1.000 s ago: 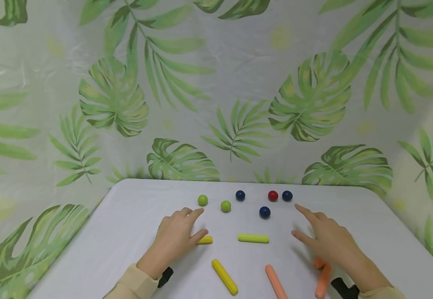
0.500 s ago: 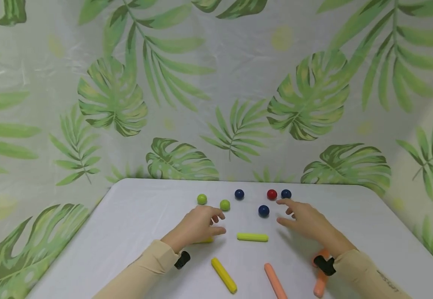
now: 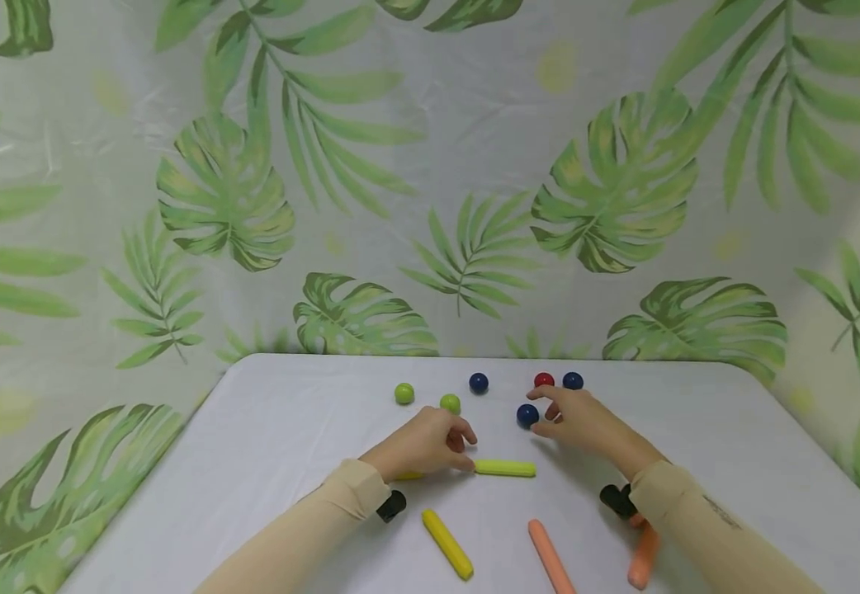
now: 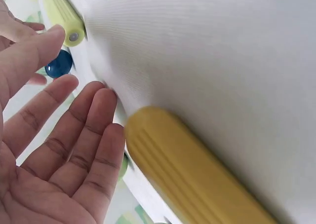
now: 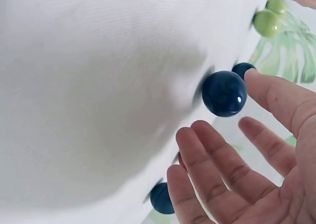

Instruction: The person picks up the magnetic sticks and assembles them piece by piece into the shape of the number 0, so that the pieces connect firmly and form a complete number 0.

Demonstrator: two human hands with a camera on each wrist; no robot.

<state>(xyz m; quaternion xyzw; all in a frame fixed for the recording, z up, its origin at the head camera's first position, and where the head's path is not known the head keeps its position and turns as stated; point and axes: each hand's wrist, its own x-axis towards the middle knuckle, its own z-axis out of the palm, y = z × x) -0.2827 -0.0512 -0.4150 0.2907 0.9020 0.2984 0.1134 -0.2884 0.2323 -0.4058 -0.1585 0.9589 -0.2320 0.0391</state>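
Note:
My right hand (image 3: 582, 421) reaches beside a shiny dark blue ball (image 3: 527, 416), thumb and fingers spread. In the right wrist view that ball (image 5: 224, 93) lies between thumb and fingertips, with a gap visible around it. My left hand (image 3: 428, 440) hovers above the table with fingers loosely bent and holds nothing. Its thumb tip appears near the left end of a lime-yellow stick (image 3: 506, 469). Below the left hand, a ribbed yellow stick (image 4: 182, 165) is close to the camera, mostly hidden in the head view.
Along the back of the white table (image 3: 289, 396) sit two green balls (image 3: 404, 393), a blue ball (image 3: 479, 383), a red ball (image 3: 544, 379) and another blue ball (image 3: 573, 380). In front lie a yellow stick (image 3: 447, 544), an orange stick (image 3: 551, 557) and orange pieces (image 3: 644, 557) under the right forearm.
My right hand has moved left and forward to the nearest blue ball. The left hand has moved right, toward the lime-yellow stick. The balls and sticks have stayed put.

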